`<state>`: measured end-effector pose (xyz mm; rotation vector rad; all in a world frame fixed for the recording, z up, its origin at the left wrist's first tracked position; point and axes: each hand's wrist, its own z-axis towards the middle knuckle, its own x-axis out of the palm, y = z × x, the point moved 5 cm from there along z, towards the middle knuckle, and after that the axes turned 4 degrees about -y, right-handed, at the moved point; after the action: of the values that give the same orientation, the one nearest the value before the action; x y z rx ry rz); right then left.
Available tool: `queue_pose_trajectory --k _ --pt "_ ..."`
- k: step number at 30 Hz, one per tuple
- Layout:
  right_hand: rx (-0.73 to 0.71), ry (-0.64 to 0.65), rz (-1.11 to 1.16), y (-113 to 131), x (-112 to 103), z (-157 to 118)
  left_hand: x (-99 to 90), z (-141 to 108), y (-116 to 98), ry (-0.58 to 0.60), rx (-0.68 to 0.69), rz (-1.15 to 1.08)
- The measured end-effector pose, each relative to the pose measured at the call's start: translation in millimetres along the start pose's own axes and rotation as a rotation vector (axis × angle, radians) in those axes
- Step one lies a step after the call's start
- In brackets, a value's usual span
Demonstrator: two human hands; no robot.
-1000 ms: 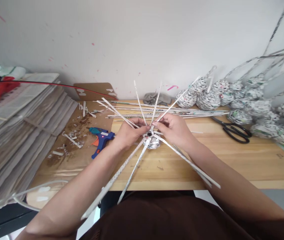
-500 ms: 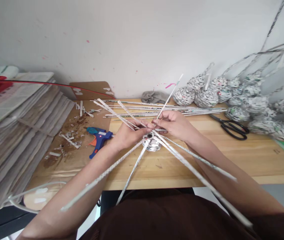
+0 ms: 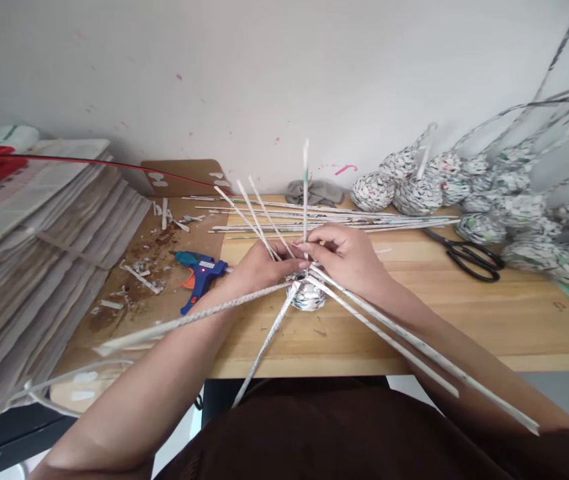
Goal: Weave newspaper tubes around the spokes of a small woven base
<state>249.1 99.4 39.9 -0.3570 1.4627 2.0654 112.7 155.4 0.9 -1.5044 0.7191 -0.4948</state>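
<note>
A small ball woven from paper strips (image 3: pixel 308 297) rests on the wooden table beneath both hands, with several long paper sticks (image 3: pixel 389 333) fanning out from its top. My left hand (image 3: pixel 271 267) is closed on the left side of the ball's top, thumb pressed on the weave, sticks rising past its fingers. My right hand (image 3: pixel 337 250) pinches a paper stick (image 3: pixel 305 193) that stands nearly upright. The fingertips of both hands almost meet and partly hide the ball's top.
A blue glue gun (image 3: pixel 201 277) lies left, near paper scraps and a tall newspaper stack (image 3: pixel 64 267). Behind the hands lie loose paper sticks (image 3: pixel 364 220) and a grey cloth (image 3: pixel 314 193). Black scissors (image 3: pixel 474 260) and several woven balls (image 3: pixel 417 195) are at the right.
The stick at my right hand has swung from leaning right to nearly upright. The sticks spreading from the ball have shifted, and the view has moved slightly.
</note>
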Motion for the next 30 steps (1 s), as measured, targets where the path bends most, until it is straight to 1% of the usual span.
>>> queue_pose_trajectory --k 2,4,5,8,10,12,14,16,18,20,22,24,27,30 --pt "-0.034 -0.023 -0.031 1.6 -0.1 -0.9 0.8 -0.6 0.5 0.015 0.019 0.043" --pt "-0.029 -0.071 0.003 0.6 -3.2 -0.7 -0.7 -1.1 2.0 -0.024 0.008 0.065" --pt "-0.024 -0.118 0.029 -0.1 -6.7 -0.4 -1.8 -1.2 2.9 -0.05 -0.006 0.052" --pt "-0.004 -0.278 0.079 -3.4 -19.7 0.8 -4.4 -1.1 4.5 -0.117 -0.052 -0.08" --pt "0.046 -0.308 0.118 -7.6 -23.8 2.5 -7.9 -0.5 3.6 -0.2 -0.047 -0.183" --pt "0.144 -0.236 0.241 -14.0 -20.1 5.4 -13.1 0.0 1.4 -0.312 -0.001 -0.254" --pt "0.255 -0.089 0.406 -19.2 -9.5 7.9 -17.1 0.4 -0.6 -0.391 0.05 -0.277" --pt "0.338 0.025 0.55 -22.0 0.5 9.2 -19.3 0.9 -0.9 -0.431 0.074 -0.263" --pt "0.397 0.087 0.651 -24.9 7.3 9.2 -21.6 1.0 0.4 -0.466 0.083 -0.222" --pt "0.455 0.126 0.683 -29.9 11.6 7.0 -23.5 1.4 2.3 -0.482 0.097 -0.168" --pt "0.495 0.143 0.643 -36.1 14.0 3.2 -25.4 2.4 5.3 -0.492 0.105 -0.109" --pt "0.501 0.104 0.603 -40.7 13.9 -0.1 -28.2 3.6 8.6 -0.519 0.109 -0.065" --pt "0.512 0.107 0.652 -39.9 19.1 -3.7 -31.4 3.7 9.9 -0.568 0.121 -0.038" --pt "0.55 0.129 0.726 -35.1 27.8 -5.7 -28.1 1.8 4.0 -0.548 0.129 0.034"
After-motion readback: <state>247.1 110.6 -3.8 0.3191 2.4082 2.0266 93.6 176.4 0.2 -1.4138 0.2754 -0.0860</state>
